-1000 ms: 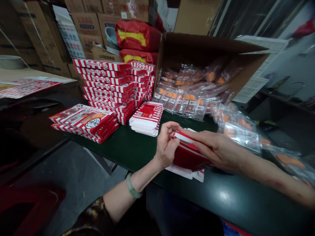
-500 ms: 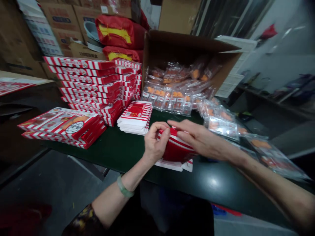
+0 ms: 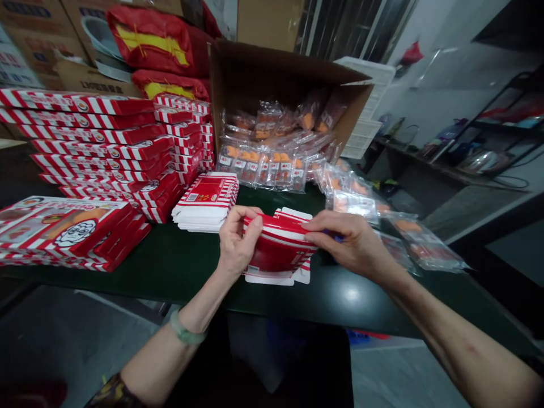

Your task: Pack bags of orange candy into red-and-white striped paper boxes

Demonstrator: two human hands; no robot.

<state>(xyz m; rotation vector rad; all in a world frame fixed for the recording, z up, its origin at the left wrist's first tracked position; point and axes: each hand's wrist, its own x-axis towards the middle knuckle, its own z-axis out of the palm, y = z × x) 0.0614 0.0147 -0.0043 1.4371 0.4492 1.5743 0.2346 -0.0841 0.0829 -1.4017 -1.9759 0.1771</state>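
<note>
Between my hands is a red and white cardboard box [image 3: 276, 249], partly folded, tilted toward me above the table. My left hand [image 3: 238, 241] pinches its left upper corner between thumb and fingers. At its right upper corner, my right hand [image 3: 340, 235] grips the edge with thumb and fingertips. White flaps of flat box card [image 3: 272, 279] show beneath and behind it; whether they belong to the same box I cannot tell. A pile of flat red and white box blanks [image 3: 206, 195] lies just beyond my left hand.
Stacked striped boxes [image 3: 97, 136] rise at the left, with more printed boxes [image 3: 63, 232] in front. An open carton [image 3: 293, 65] at the back holds clear bagged toys or parts [image 3: 272, 164]. More plastic packets [image 3: 408, 232] spread along the right of the dark green table [image 3: 191, 272].
My right hand has slid from over the box's top edge to its right corner, uncovering more of the edge. The view has shifted to the right.
</note>
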